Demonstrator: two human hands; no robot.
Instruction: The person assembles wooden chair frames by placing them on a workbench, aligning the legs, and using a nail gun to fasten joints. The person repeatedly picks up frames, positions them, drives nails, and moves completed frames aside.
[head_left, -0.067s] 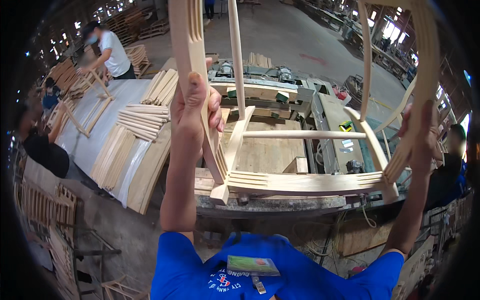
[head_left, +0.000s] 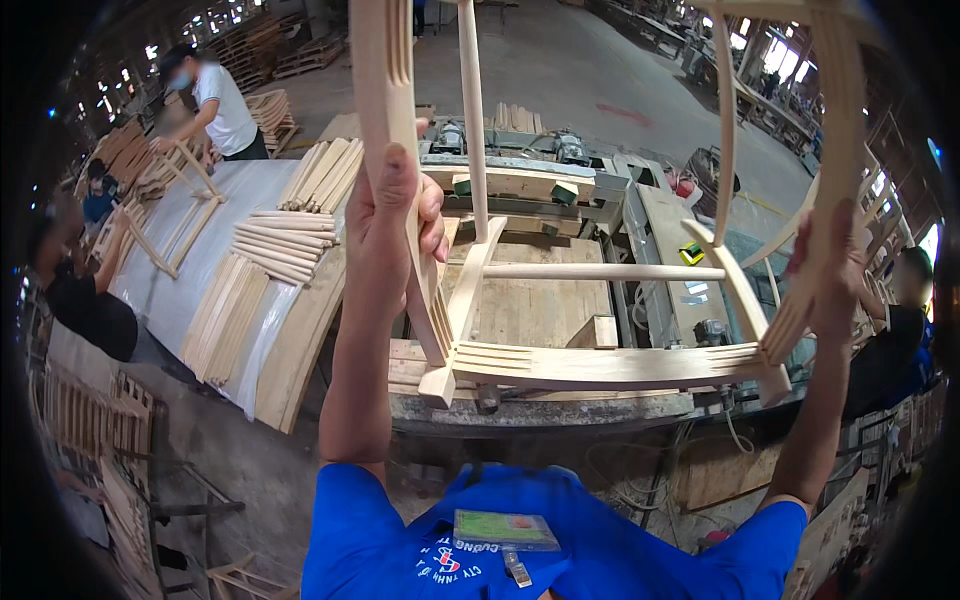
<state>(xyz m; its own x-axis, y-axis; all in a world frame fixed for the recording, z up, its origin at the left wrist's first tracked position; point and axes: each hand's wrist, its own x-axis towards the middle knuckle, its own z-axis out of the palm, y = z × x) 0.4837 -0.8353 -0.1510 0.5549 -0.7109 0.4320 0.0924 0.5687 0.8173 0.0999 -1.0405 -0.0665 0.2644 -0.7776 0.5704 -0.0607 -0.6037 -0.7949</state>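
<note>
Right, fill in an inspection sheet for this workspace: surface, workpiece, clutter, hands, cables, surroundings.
Surface: wooden panel set within a metal-framed machine.
Workpiece: pale wooden frame with slim rungs, held upright at the machine's near edge; contact with the machine unclear.
Clutter: small yellow-and-black item on the machine's right side; bundled wooden sticks on the left-hand table.
Hands: left hand grips the frame's left upright; right hand grips the right one.
Cables: pale loop hanging under the machine's front, cable or hose unclear.
Surroundings: co-worker in white and one in black at the left-hand table.
</note>
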